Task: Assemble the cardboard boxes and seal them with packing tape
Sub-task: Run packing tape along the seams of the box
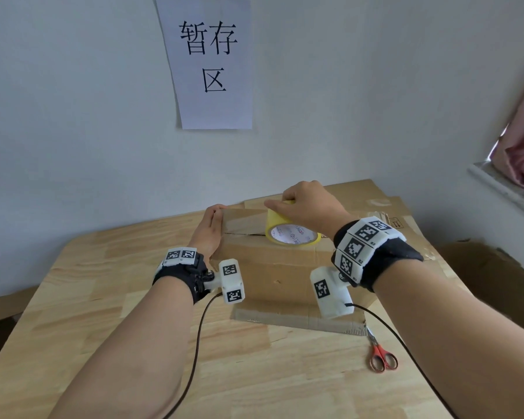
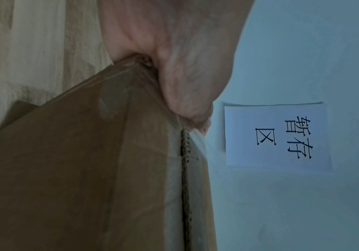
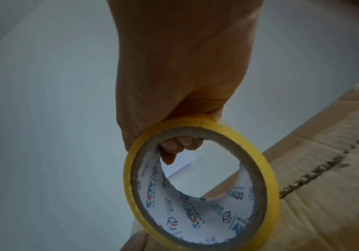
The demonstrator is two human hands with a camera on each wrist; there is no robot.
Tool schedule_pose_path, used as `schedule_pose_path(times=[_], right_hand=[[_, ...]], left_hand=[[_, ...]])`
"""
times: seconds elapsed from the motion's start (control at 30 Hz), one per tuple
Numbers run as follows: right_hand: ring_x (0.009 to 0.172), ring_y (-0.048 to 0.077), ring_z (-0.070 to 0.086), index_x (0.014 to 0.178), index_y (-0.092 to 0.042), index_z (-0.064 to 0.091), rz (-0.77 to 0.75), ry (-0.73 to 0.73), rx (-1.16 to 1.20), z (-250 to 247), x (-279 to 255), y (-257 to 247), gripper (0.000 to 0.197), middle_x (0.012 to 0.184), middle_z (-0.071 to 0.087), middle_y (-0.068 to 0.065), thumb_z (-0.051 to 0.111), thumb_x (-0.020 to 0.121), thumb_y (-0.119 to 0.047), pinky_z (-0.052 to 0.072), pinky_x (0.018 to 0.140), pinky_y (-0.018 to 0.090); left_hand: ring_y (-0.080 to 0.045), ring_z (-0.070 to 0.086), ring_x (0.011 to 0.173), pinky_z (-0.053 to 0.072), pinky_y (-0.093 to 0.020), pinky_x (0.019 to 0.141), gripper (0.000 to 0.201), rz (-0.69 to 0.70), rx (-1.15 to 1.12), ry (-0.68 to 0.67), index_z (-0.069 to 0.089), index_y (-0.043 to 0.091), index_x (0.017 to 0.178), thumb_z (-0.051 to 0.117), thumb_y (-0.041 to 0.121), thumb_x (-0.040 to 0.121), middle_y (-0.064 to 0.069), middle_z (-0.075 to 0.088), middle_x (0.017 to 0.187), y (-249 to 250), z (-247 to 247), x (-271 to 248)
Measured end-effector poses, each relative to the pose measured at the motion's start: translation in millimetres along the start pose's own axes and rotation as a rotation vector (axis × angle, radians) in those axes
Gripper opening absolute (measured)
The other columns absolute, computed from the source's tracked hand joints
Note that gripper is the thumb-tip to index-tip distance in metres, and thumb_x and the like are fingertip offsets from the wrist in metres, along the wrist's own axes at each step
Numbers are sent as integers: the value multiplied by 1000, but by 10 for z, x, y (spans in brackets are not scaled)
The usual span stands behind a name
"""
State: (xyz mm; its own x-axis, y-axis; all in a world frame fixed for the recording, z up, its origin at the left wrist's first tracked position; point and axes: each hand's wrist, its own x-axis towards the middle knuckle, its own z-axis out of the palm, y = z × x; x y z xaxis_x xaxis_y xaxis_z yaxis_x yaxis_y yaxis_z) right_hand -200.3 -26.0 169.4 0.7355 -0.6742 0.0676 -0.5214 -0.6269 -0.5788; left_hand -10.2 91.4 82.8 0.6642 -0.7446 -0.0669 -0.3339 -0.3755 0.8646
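A cardboard box point(image 1: 273, 267) stands on the wooden table point(image 1: 103, 313), its top flaps folded down so that they meet along a seam running across the top. The left hand point(image 1: 208, 234) lies against the box's left end, fingers point(image 1: 217, 216) straight and together, pressed flat along the upper left edge; in the left wrist view the thumb and palm sit right at the box's corner, with a strip of clear tape leading off from under the fingertip along the top. The right hand point(image 1: 307, 207) holds a roll of yellow packing tape point(image 1: 289, 231) that stands on edge on top of the box, over the seam; its fingers are clamped on the roll, thumb on the outer yellow face and, in the right wrist view, fingertips point(image 3: 179, 146) curled inside the printed white core. A stretch of tape runs across the top of the box from the left hand to the roll. Flattened sheets of cardboard point(image 1: 384, 207) lie on the table behind and to the right of the box, and a loose strip of cardboard lies just in front of it. Red-handled scissors point(image 1: 380, 355) lie on the table near the box's front right corner. A sheet of paper point(image 1: 209, 62) printed with large black characters hangs on the wall behind.
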Motion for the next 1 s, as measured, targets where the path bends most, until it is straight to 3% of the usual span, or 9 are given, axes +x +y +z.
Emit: schedule_pose_path(times=[0.17,0.33,0.47,0.77,1.0], right_hand=[[49,18,31,56,-14,36,6,26,-96,-131,-56,72,55,51,30,1,54,86,-55,24,48,25],[49,15,39,52,-18,38,64,61,-212,-247,-162,187,54,52,39,-2,51,87,-56,26,47,25],[52,17,46,55,-17,42,74,110,-286,-342,-184,270,51,56,46,0,47,89,-55,29,47,23],[51,17,44,56,-16,44,131,130,-255,-352,-228,372,50,55,45,-1,50,88,-53,29,47,22],[49,16,39,52,-16,39,127,121,-207,-391,-247,389,53,51,39,-2,54,84,-55,28,47,23]], left_hand=[[-21,57,95,51,-40,83,31,-1,-22,9,47,36,115,22,48,101,6,56,99,23,2,-14],[-23,57,99,51,-44,87,31,-6,-46,6,48,34,117,22,46,102,5,56,102,31,46,0],[-19,53,96,45,-35,84,33,-5,-31,21,47,31,122,22,42,103,4,54,106,19,43,8],[-14,47,102,34,-26,81,37,9,-3,31,45,26,129,22,38,104,5,51,116,5,89,2],[-17,50,98,36,-27,78,35,8,6,31,46,28,127,22,39,103,1,53,112,-25,72,38]])
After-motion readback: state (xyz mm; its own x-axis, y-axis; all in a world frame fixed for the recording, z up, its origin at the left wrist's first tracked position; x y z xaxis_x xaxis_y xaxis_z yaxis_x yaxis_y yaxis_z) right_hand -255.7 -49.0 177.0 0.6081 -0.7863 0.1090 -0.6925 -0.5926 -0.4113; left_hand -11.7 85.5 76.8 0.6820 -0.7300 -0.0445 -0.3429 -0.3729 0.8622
